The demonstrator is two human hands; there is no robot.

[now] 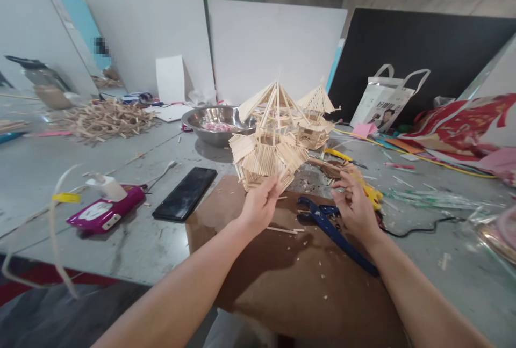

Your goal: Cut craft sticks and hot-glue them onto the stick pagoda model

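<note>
My left hand (262,200) is closed on the lower front edge of a pavilion model (268,157) built of thin wooden sticks, with a peaked upper roof of spaced sticks and a wider lower roof. My right hand (355,203) is raised to the right of the model, its fingers loosely bent and apart, with nothing visible in them. Under and beside it lie a blue-handled cutter (336,238) and a yellow glue gun (373,195), partly hidden by the hand. A second stick pavilion (316,117) stands behind the first. Loose sticks (286,230) lie on the brown board (258,278).
A black phone (185,193) and a purple power strip (107,209) with a white charger lie left. Behind are a steel bowl (215,133) and a stick pile (107,121). A white bag (381,103), yellow-handled knife (338,154) and cables are at right.
</note>
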